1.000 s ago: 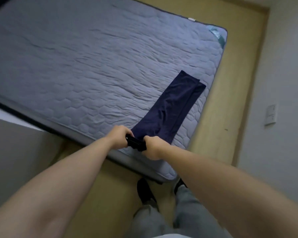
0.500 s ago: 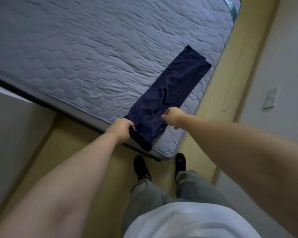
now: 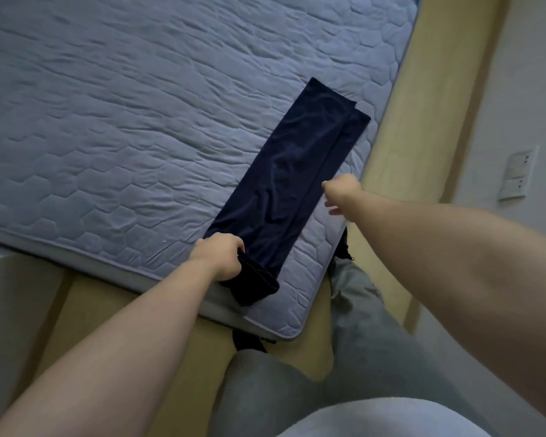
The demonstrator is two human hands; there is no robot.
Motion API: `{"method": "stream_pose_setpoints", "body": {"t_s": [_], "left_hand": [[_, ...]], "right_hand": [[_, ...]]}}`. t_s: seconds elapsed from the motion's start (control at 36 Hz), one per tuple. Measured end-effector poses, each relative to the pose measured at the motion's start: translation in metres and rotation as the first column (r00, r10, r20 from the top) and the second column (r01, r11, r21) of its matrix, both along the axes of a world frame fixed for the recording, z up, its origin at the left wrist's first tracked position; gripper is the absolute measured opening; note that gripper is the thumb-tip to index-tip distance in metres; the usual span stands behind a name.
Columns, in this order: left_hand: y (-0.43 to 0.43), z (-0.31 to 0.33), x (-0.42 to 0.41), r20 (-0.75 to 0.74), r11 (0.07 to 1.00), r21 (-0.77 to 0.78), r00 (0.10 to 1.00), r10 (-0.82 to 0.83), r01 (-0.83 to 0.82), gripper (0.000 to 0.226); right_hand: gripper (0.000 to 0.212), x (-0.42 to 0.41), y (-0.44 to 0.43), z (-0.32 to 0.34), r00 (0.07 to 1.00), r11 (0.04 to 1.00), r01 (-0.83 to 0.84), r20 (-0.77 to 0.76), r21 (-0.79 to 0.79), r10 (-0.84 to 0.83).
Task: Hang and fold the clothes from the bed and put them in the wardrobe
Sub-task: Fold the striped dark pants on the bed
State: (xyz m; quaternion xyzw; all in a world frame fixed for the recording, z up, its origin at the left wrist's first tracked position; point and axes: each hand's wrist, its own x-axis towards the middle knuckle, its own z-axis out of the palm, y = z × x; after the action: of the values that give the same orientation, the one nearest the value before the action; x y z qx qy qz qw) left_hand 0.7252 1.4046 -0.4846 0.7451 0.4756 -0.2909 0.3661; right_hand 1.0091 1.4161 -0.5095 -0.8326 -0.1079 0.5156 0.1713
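A long dark navy folded garment [image 3: 284, 184] is laid diagonally on the grey-blue quilted mattress [image 3: 139, 121], near its right corner. Its near end is draped over the front edge and is gripped by the left hand [image 3: 219, 258]. The right hand [image 3: 342, 192] is curled at the garment's right edge, mid-length; whether cloth is pinched cannot be told. Only a narrow mattress strip is left on the right, a wide quilted stretch on the left. Pale wooden floor [image 3: 401, 152] is seen beside the bed.
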Motion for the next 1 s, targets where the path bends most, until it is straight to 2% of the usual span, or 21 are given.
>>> {"method": "stream_pose_setpoints", "body": {"t_s": [0.08,0.19,0.28,0.33,0.39,0.47,0.56,0.61,0.67,0.75,0.83,1.0], "left_hand": [[0.020,-0.026,0.048,-0.080,0.997,-0.004,0.994,-0.078,0.078,0.031],[0.043,-0.064,0.107,-0.090,0.987,-0.158,0.996,0.026,-0.040,0.029],[0.057,-0.096,0.142,-0.085,0.974,-0.224,0.996,-0.038,0.018,0.043],[0.064,-0.119,0.160,-0.102,0.969,-0.242,0.991,-0.081,0.054,0.045],[0.070,-0.144,0.172,-0.150,0.967,-0.256,0.987,-0.060,0.020,0.041],[0.073,-0.181,0.184,-0.223,0.979,-0.190,0.974,0.024,-0.068,0.020],[0.069,-0.214,0.190,-0.274,0.996,-0.057,0.961,0.045,-0.063,0.049],[0.065,-0.229,0.194,-0.303,1.000,0.023,0.953,0.024,-0.018,0.057],[0.062,-0.238,0.197,-0.317,0.996,0.071,0.948,-0.032,0.058,0.053],[0.062,-0.245,0.201,-0.341,0.991,0.075,0.937,-0.076,0.108,0.035],[0.060,-0.244,0.201,-0.348,0.990,0.074,0.934,-0.084,0.117,0.016],[0.057,-0.235,0.201,-0.297,0.973,0.009,0.930,-0.219,0.232,0.010]], "right_hand": [[0.010,0.046,0.038,-0.037,0.998,0.999,0.048,-0.035,0.005,-0.047],[0.011,0.101,0.087,-0.085,0.992,0.993,0.119,-0.041,-0.002,-0.119],[0.013,0.135,0.123,-0.117,0.986,0.988,0.154,-0.061,-0.006,-0.154],[0.016,0.153,0.143,-0.140,0.986,0.988,0.154,-0.061,0.009,-0.153],[0.022,0.168,0.162,-0.160,0.993,0.992,0.120,-0.020,0.033,-0.120],[0.015,0.183,0.187,-0.190,0.988,0.989,0.137,0.065,0.055,-0.140],[0.045,0.193,0.200,-0.215,0.980,0.988,0.150,0.129,0.025,-0.152],[0.045,0.196,0.201,-0.225,0.986,0.991,0.123,0.109,0.046,-0.127],[0.045,0.196,0.201,-0.232,0.985,0.988,0.130,0.107,0.084,-0.139],[0.049,0.197,0.205,-0.244,0.970,0.975,0.197,0.125,0.099,-0.209],[0.033,0.201,0.208,-0.252,0.957,0.965,0.240,0.140,0.108,-0.254],[0.029,0.208,0.205,-0.246,0.962,0.970,0.182,0.173,0.164,-0.210]]}}
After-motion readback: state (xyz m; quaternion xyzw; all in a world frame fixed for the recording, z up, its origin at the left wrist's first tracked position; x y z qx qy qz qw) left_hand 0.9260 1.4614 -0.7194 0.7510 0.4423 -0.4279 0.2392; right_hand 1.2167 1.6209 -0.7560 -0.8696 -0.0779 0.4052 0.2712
